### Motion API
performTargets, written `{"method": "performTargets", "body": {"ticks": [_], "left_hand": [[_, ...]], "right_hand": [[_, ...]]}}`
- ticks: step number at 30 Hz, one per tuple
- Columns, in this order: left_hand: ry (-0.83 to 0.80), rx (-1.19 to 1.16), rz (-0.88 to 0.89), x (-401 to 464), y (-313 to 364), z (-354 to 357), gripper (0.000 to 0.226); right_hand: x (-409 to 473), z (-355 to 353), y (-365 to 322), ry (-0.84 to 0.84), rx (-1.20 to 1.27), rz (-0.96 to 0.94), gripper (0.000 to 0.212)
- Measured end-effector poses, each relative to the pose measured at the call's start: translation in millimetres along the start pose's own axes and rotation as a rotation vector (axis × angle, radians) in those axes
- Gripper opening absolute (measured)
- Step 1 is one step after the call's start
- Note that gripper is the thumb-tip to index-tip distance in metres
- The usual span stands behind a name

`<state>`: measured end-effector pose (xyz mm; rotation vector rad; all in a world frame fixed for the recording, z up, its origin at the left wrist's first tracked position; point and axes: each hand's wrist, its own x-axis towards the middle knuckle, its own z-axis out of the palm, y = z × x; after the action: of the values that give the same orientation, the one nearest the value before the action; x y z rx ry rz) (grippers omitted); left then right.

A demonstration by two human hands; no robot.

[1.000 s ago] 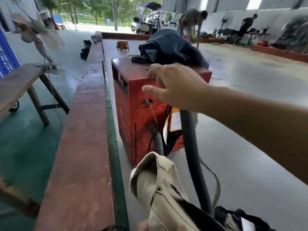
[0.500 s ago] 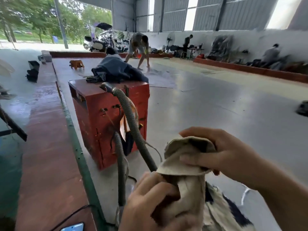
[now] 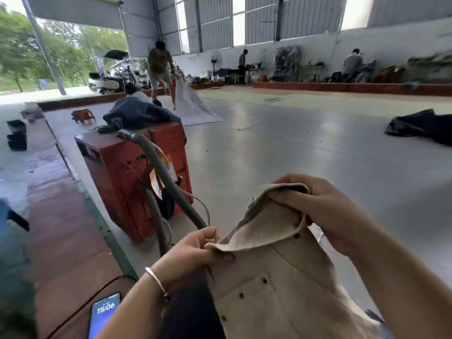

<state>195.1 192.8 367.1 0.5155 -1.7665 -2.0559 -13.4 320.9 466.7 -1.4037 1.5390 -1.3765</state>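
Both hands are raised, the left hand (image 3: 193, 250) and right hand (image 3: 325, 211) pinching the beige shirt (image 3: 274, 277) collar, now spreading it wider apart.

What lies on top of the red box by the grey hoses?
A dark blue garment is heaped over much of the red box; a small black item lies beside it, and a grey hose end rests at the front edge. Whatever the garment covers is hidden.

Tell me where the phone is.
In the head view, the phone lies at the bottom left on the reddish board, below and left of the left hand.
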Motion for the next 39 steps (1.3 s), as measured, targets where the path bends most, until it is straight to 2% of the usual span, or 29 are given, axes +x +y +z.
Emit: {"method": "performTargets", "body": {"ticks": [2, 4, 6, 8, 10, 11, 12, 13, 16, 19, 21, 23, 24, 26, 28, 32, 33, 36, 39], "left_hand": [[0.032, 0.052, -0.001, -8, 15, -10, 0.033], [0.121, 0.186, -0.005, -12, 32, -19, 0.038], [0.211, 0.264, -0.001, -9, 46, -25, 0.036], [0.3, 0.247, 0.008, -5, 59, -23, 0.028], [0.353, 0.214, 0.028, 1, 70, -19, 0.02], [0.365, 0.204, 0.047, 4, 77, -17, 0.02], [0.375, 0.206, 0.08, 8, 85, -16, 0.019], [0.387, 0.22, 0.122, 11, 94, -14, 0.019], [0.457, 0.343, 0.311, 19, 128, -8, 0.014], [0.484, 0.432, 0.521, 16, 152, -6, 0.014], [0.419, 0.483, 0.582, 3, 153, -12, 0.018], [0.295, 0.631, 0.463, -13, 145, -22, 0.02], [0.195, 0.757, 0.338, -18, 140, -26, 0.02], [0.036, 0.934, 0.105, -20, 128, -31, 0.023], [0.044, 0.891, 0.015, -12, 117, -32, 0.03], [0.192, 0.839, 0.014, 13, 104, -33, 0.014], [0.195, 0.847, 0.026, 22, 104, -33, 0.014], [0.18, 0.83, 0.072, 57, 102, -22, 0.023], [0.151, 0.778, 0.115, 96, 90, 8, 0.015]], "right_hand": [[-10, -20, 5, -0.187, -0.082, 0.053, 0.04], [-21, -33, 14, -0.354, -0.221, 0.133, 0.051], [-29, -38, 25, -0.415, -0.448, 0.15, 0.06], [-32, -37, 36, -0.412, -0.619, 0.125, 0.059], [-30, -38, 41, -0.379, -0.684, 0.059, 0.044], [-28, -41, 41, -0.338, -0.665, 0.049, 0.03], [-26, -45, 38, -0.277, -0.596, 0.07, 0.016], [-22, -50, 31, -0.215, -0.504, 0.12, 0.014], [-10, -64, -1, -0.042, -0.328, 0.246, 0.041], [0, -71, -13, 0.11, -0.53, 0.067, 0.069], [-1, -69, -7, 0.236, -0.526, -0.095, 0.073], [-4, -63, 10, 0.239, -0.407, -0.19, 0.051], [-4, -60, 20, 0.171, -0.377, -0.174, 0.045], [-1, -56, 42, -0.027, -0.373, -0.046, 0.045], [2, -55, 57, -0.092, -0.352, 0.07, 0.034], [3, -62, 69, -0.057, -0.283, 0.131, 0.027], [1, -66, 71, -0.039, -0.282, 0.147, 0.023], [-13, -87, 77, 0.065, -0.261, 0.192, 0.036], [-39, -114, 86, 0.212, -0.196, 0.242, 0.029]]}}
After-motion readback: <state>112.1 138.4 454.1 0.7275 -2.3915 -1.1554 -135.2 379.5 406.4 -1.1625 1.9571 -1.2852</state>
